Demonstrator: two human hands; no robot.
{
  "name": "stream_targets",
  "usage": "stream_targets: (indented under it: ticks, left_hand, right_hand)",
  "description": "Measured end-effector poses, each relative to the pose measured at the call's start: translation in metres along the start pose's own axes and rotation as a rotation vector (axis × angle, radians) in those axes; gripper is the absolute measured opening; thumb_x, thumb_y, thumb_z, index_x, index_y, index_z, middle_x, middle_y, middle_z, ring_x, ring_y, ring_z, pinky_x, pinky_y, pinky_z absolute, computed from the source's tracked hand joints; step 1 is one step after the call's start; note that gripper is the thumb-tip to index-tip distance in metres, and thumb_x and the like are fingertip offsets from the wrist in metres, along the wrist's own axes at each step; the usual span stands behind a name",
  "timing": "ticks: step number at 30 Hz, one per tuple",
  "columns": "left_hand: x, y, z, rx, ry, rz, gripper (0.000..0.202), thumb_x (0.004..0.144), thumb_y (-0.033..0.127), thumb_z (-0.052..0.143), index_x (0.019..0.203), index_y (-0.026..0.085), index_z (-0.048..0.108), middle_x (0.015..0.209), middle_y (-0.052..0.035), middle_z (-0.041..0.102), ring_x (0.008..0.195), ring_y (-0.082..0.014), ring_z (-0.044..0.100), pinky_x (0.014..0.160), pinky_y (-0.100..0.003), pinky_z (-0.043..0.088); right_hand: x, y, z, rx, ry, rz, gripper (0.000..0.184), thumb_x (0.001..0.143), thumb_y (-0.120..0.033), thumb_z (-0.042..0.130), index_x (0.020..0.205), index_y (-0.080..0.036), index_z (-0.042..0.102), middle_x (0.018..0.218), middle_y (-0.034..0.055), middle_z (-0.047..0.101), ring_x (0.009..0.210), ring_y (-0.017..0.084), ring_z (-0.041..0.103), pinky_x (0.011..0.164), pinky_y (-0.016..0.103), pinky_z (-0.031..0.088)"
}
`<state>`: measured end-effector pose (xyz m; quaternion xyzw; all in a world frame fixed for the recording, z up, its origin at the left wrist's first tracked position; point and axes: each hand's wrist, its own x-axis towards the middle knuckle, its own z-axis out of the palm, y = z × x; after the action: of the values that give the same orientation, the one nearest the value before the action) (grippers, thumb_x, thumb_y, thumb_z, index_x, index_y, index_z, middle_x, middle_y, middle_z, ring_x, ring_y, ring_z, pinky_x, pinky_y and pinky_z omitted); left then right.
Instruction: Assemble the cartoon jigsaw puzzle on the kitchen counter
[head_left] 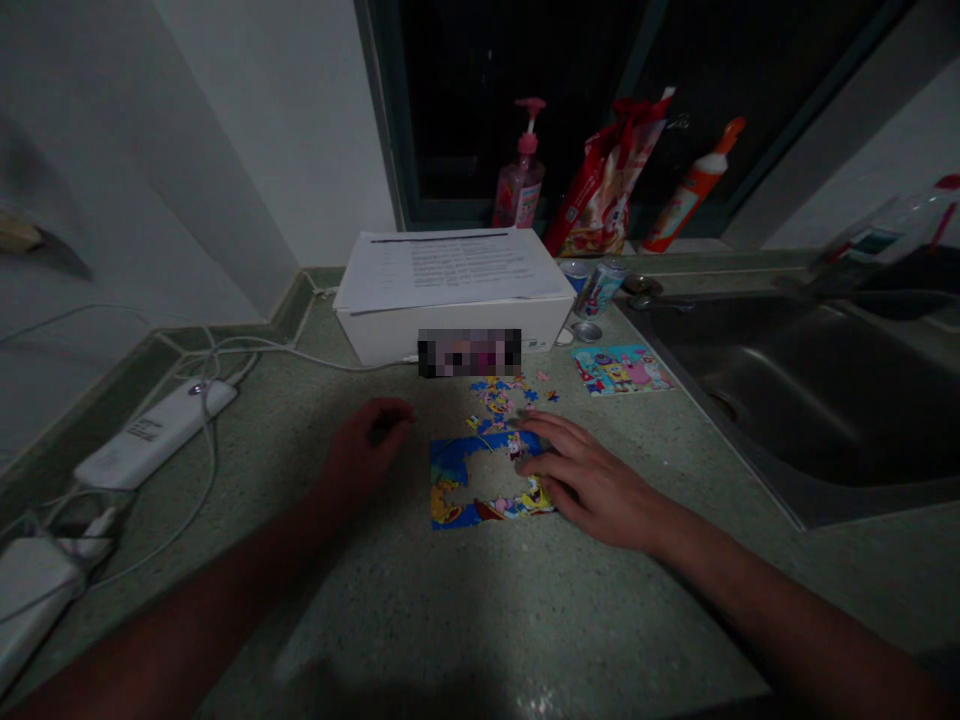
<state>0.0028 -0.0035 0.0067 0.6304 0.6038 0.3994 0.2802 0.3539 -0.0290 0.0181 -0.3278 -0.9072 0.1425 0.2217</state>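
Note:
A jigsaw puzzle (450, 512) lies on the counter, its blue and yellow cartoon border joined around a gap in the middle. My right hand (592, 480) rests over its right side with the fingers spread, the fingertips touching the puzzle and its upper edge. Loose puzzle pieces (496, 402) are scattered just beyond the puzzle. To the left, apart from the puzzle, my left hand (367, 450) is loosely closed, thumb and index finger curled toward each other. No object shows in it, though the hand is in shadow.
Behind the pieces stands a white box (382, 335) with printed paper (457, 265) on top. A cartoon picture card (624, 370) and a can (602, 288) are right of it, near the sink (795, 400). Cables and a white power strip (157, 432) lie left.

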Motion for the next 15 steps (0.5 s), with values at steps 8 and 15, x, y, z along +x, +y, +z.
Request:
stream_targets:
  ticks: [8, 15]
  left_hand:
    - [-0.0002, 0.0017, -0.0014, 0.012, -0.008, -0.006, 0.018, 0.088, 0.038, 0.064, 0.099, 0.027, 0.073, 0.102, -0.0065, 0.082, 0.098, -0.028, 0.077, 0.096, -0.048, 0.061]
    - [-0.0009, 0.0014, -0.0014, -0.005, -0.008, 0.001, 0.021, 0.088, 0.04, 0.064, 0.101, 0.026, 0.072, 0.103, -0.0074, 0.082, 0.099, -0.0288, 0.077, 0.097, -0.049, 0.061]
  right_hand:
    - [0.0034, 0.0004, -0.0015, 0.01, 0.022, 0.004, 0.012, 0.103, -0.015, 0.066, 0.103, -0.027, 0.069, 0.156, 0.0095, 0.063, 0.156, 0.031, 0.051, 0.124, 0.063, 0.05]
    - [0.0044, -0.0002, -0.0017, 0.005, 0.018, -0.002, 0.011, 0.105, -0.017, 0.064, 0.1, -0.026, 0.069, 0.151, 0.0093, 0.067, 0.153, 0.029, 0.055, 0.122, 0.061, 0.052]
